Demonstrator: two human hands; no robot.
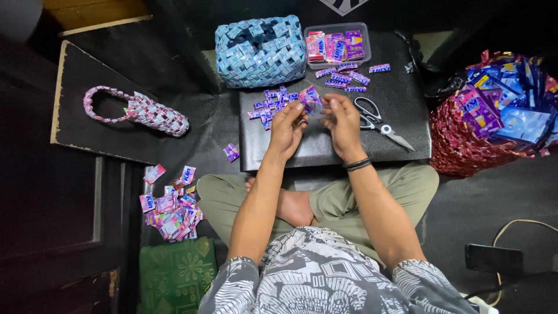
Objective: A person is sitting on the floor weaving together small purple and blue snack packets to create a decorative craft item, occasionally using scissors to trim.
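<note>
The left hand [286, 129] and right hand [343, 124] together pinch a small folded purple wrapper [311, 100] between their fingertips, just above a black board [325, 148] across the person's lap. Folded wrapper pieces [272, 106] lie on the board near the left hand, scissors [378, 122] just beside the right. A blue woven basket [260, 52] and a clear tray [338, 45] of wrappers stand at the board's far edge.

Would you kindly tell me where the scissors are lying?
In the head view, the scissors lie on the black board, just right of the right hand, below the clear plastic tray.
</note>
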